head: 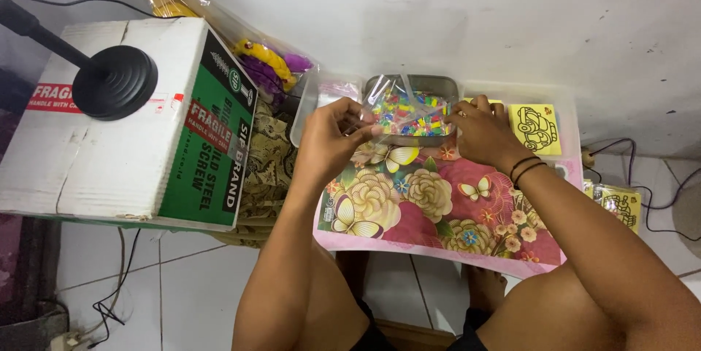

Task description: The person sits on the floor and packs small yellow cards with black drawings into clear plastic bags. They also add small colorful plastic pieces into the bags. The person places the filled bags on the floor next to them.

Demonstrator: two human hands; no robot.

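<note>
Over the flowered mat (438,205), the left hand (332,139) and right hand (482,132) each pinch an end of a clear bag (409,111) of coloured beads (held taut), just above the metal tray (412,84).

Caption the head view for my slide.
Both hands, left and right, hold a clear bag of colourful beads over a metal tray.
</note>
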